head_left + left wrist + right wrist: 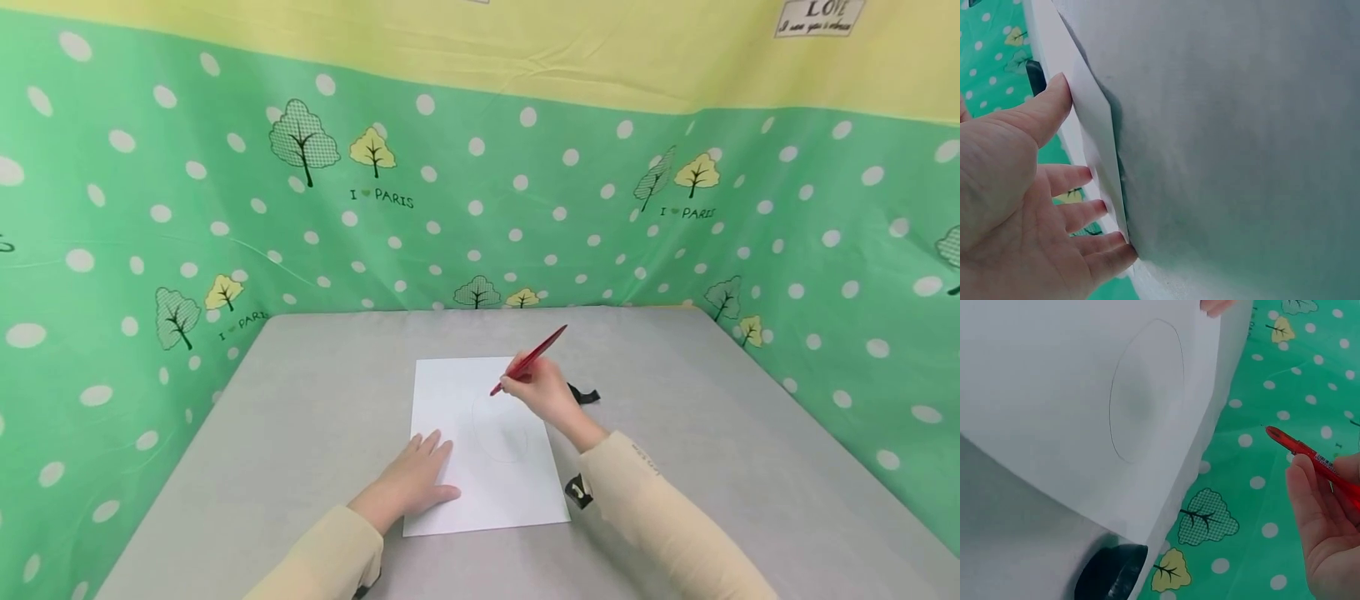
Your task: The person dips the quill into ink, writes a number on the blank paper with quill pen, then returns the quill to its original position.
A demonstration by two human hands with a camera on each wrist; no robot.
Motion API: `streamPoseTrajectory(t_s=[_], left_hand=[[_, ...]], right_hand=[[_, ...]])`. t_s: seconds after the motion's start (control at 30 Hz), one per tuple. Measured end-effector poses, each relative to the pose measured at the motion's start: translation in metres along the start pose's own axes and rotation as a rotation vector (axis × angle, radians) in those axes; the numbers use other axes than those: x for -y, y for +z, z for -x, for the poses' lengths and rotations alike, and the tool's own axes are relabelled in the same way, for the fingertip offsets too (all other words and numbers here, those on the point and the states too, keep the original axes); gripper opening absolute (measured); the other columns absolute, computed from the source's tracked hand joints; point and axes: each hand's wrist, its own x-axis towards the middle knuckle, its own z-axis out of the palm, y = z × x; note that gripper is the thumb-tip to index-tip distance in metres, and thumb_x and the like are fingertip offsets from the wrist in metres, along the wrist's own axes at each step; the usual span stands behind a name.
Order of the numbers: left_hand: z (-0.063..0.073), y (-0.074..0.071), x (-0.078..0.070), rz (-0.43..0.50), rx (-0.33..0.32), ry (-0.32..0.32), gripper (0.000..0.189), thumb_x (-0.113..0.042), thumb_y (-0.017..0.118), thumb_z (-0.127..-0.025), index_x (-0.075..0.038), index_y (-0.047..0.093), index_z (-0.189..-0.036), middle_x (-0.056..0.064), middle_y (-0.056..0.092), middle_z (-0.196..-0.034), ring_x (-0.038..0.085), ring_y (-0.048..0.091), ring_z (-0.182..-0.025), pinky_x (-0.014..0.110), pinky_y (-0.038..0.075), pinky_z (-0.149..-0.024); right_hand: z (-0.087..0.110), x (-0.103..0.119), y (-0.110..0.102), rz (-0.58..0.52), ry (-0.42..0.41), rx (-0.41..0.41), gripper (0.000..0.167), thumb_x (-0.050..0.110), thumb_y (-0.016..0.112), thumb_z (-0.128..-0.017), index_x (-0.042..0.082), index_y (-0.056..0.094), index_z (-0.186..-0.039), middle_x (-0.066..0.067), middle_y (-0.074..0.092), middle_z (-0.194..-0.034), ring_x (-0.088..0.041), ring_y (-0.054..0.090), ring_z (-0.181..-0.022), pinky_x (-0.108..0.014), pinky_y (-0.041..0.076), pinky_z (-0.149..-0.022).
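My right hand [547,392] pinches a red pen [542,348] over the upper part of a white sheet of paper [442,392]. In the right wrist view the pen's tip shows against the green cloth, apart from the sheet. A thin, faint oval line [1110,406] is drawn on the paper, with a gap at one end. My left hand [412,479] rests with spread fingers on the sheet's lower left side. The left wrist view shows its fingertips [1113,256] along the paper's edge.
The paper lies on a grey table [330,375]. A black object [585,395] lies just right of the sheet, partly hidden behind my right hand. Green dotted cloth [480,233] with printed trees hangs around the table's back and sides.
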Motion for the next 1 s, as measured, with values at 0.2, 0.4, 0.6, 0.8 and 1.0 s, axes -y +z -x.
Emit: streamPoseTrajectory(t_s=[0.2,0.4,0.6,0.8,1.0], left_hand=[[0.001,0.0,0.0,-0.009,-0.009,0.008,0.07,-0.038,0.069,-0.081,0.003,0.045,-0.133,0.024,0.032,-0.141,0.044,0.023,-0.13,0.054,0.024,-0.104],[0.003,-0.001,-0.001,-0.011,-0.014,0.015,0.07,-0.037,0.068,-0.081,0.003,0.045,-0.133,0.024,0.032,-0.141,0.045,0.023,-0.13,0.054,0.024,-0.104],[0.003,-0.001,-0.001,-0.016,-0.011,0.013,0.07,-0.038,0.068,-0.081,0.003,0.044,-0.133,0.024,0.032,-0.141,0.044,0.023,-0.13,0.053,0.023,-0.104],[0.003,-0.001,-0.001,-0.019,-0.007,0.019,0.07,-0.038,0.068,-0.081,0.003,0.044,-0.133,0.024,0.032,-0.141,0.044,0.023,-0.13,0.054,0.024,-0.104],[0.002,-0.001,0.0,-0.021,-0.009,0.024,0.07,-0.038,0.068,-0.081,0.003,0.044,-0.133,0.024,0.033,-0.141,0.045,0.024,-0.13,0.054,0.024,-0.104]], right_hand=[[-0.002,-0.002,-0.01,-0.012,0.013,-0.021,0.006,0.0,0.064,-0.082,0.001,0.058,-0.08,-0.005,0.063,-0.073,-0.016,0.06,-0.068,-0.03,0.051,-0.062],[-0.004,-0.003,-0.017,-0.009,-0.012,-0.054,0.008,-0.003,0.064,-0.081,0.0,0.057,-0.079,-0.007,0.064,-0.072,-0.018,0.061,-0.066,-0.029,0.052,-0.059],[-0.004,-0.005,-0.022,-0.015,0.02,-0.08,0.007,-0.002,0.064,-0.08,-0.001,0.058,-0.079,-0.008,0.064,-0.073,-0.019,0.062,-0.067,-0.03,0.053,-0.062],[-0.003,-0.011,-0.026,-0.03,-0.01,-0.104,0.007,-0.004,0.064,-0.079,-0.001,0.058,-0.078,-0.008,0.063,-0.072,-0.02,0.062,-0.068,-0.03,0.053,-0.064],[-0.003,-0.017,-0.031,-0.036,-0.017,-0.119,0.009,-0.004,0.065,-0.078,0.0,0.058,-0.076,-0.007,0.063,-0.071,-0.018,0.061,-0.065,-0.027,0.052,-0.06]])
